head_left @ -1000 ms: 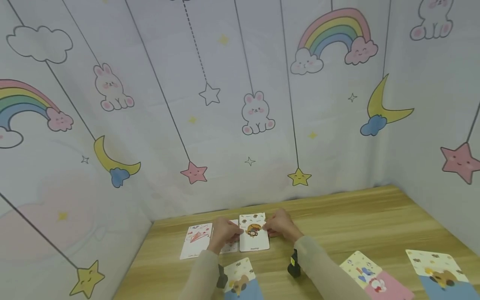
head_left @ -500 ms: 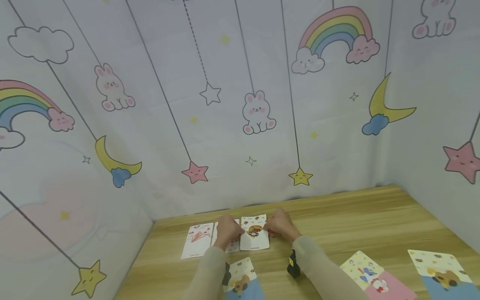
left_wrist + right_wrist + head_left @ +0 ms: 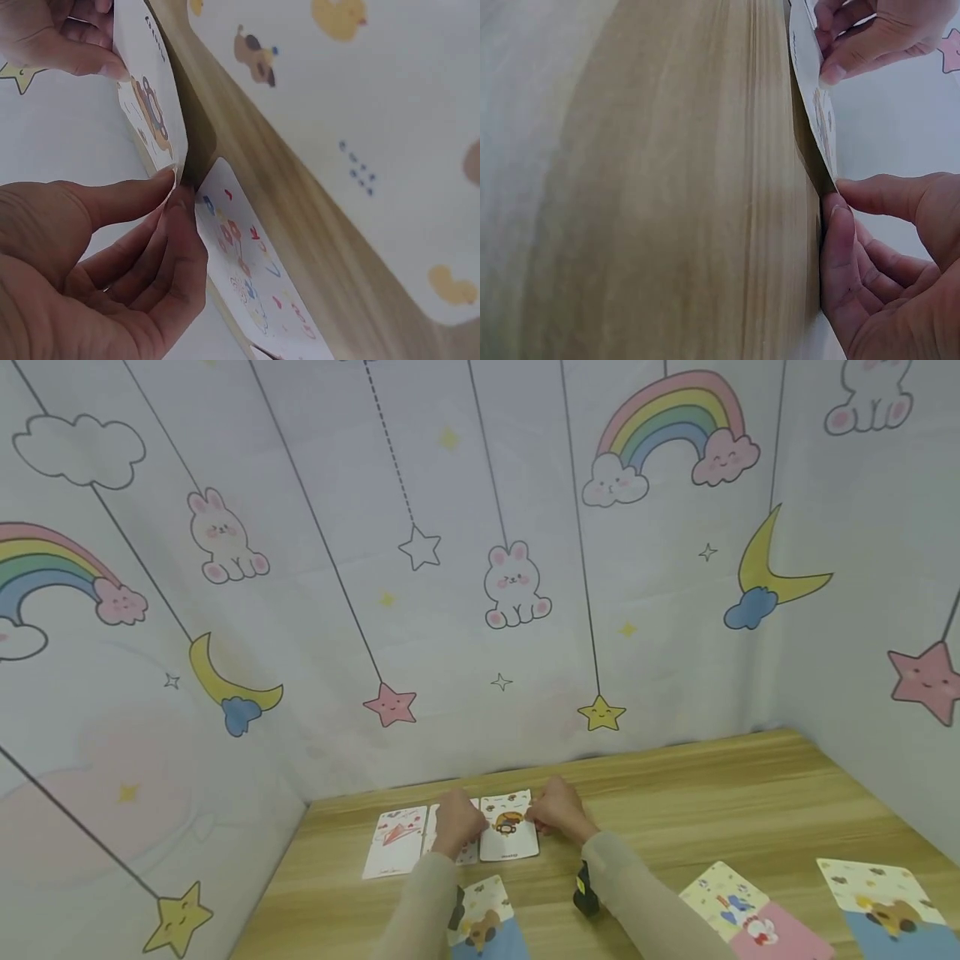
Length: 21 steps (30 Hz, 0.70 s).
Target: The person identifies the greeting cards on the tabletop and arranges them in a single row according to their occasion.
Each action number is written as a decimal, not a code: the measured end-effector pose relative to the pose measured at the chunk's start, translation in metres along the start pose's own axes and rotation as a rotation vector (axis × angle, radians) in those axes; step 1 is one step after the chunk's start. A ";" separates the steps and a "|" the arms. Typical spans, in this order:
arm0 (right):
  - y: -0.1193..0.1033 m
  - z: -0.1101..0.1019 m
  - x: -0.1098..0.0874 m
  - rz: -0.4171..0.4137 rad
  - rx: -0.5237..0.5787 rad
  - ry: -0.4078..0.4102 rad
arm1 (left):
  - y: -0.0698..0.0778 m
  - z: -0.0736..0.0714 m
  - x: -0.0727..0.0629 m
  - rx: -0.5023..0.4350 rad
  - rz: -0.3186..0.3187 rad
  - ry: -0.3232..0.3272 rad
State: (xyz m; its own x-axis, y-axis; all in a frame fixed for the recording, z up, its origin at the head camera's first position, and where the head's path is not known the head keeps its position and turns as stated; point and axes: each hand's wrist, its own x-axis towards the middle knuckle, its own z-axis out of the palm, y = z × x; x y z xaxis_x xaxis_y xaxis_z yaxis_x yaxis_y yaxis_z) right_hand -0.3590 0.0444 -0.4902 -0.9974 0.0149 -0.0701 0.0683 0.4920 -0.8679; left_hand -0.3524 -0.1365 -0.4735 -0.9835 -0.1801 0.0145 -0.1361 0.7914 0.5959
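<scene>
A white card (image 3: pixel 510 842) with a monkey picture is held between my two hands near the back of the table. My left hand (image 3: pixel 460 823) pinches its left edge between thumb and fingers, as the left wrist view shows. Its right edge is pinched by my right hand (image 3: pixel 558 810). The card (image 3: pixel 817 112) sits slightly raised off the wood in the right wrist view. Left of it lies a card with small red and blue drawings (image 3: pixel 247 262), partly covered by my left hand in the head view. Farther left is a card with a pink paper plane (image 3: pixel 396 842).
A yellow-and-blue card (image 3: pixel 487 918) lies in front, partly behind my left sleeve. At the right front are a yellow-and-pink card (image 3: pixel 753 914) and another yellow-and-blue card (image 3: pixel 888 910). Printed cloth (image 3: pixel 450 652) walls the wooden table (image 3: pixel 675 802) at the back and sides.
The monkey card's lower edge seems bent up a little compared with one second ago. My left hand has shifted slightly right; both hands keep hold of the card.
</scene>
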 end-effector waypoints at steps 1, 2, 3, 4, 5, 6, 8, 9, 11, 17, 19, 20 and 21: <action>0.000 0.000 0.000 -0.003 -0.004 0.001 | 0.000 0.000 0.001 0.005 0.004 0.001; 0.001 0.001 0.001 -0.005 -0.013 0.004 | 0.000 0.001 0.001 0.010 0.009 0.001; 0.001 0.001 0.002 -0.010 -0.021 0.008 | 0.000 0.001 0.001 0.013 0.009 -0.002; 0.001 0.001 0.002 -0.015 -0.030 0.012 | 0.000 0.002 0.002 0.016 0.009 -0.004; 0.001 0.002 0.002 -0.015 -0.041 0.015 | 0.001 0.002 0.002 0.018 0.007 -0.004; 0.001 0.002 0.003 -0.017 -0.059 0.020 | 0.000 0.002 0.002 0.021 0.005 0.000; 0.002 0.004 0.003 -0.018 -0.083 0.025 | -0.001 0.003 0.003 0.024 -0.003 0.005; 0.002 0.005 0.003 -0.025 -0.096 0.028 | -0.001 0.004 0.003 0.026 -0.008 0.007; 0.002 0.005 0.002 -0.033 -0.113 0.033 | -0.002 0.005 0.003 0.032 -0.006 0.010; 0.003 -0.001 -0.002 -0.087 -0.085 0.017 | 0.003 0.001 -0.002 0.098 0.060 0.011; 0.003 -0.005 -0.002 -0.097 -0.084 0.005 | 0.007 -0.003 -0.005 0.110 0.096 0.012; 0.004 -0.007 -0.002 -0.105 -0.090 0.004 | 0.010 -0.005 -0.007 0.107 0.114 0.009; 0.004 -0.009 -0.002 -0.110 -0.091 -0.003 | 0.012 -0.006 -0.009 0.102 0.132 0.009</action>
State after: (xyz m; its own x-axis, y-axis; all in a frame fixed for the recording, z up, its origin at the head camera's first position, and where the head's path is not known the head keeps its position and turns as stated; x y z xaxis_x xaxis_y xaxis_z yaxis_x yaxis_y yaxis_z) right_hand -0.3565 0.0540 -0.4890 -0.9987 -0.0455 0.0215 -0.0436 0.5676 -0.8222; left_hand -0.3449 -0.1288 -0.4613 -0.9926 -0.0755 0.0948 -0.0176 0.8637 0.5038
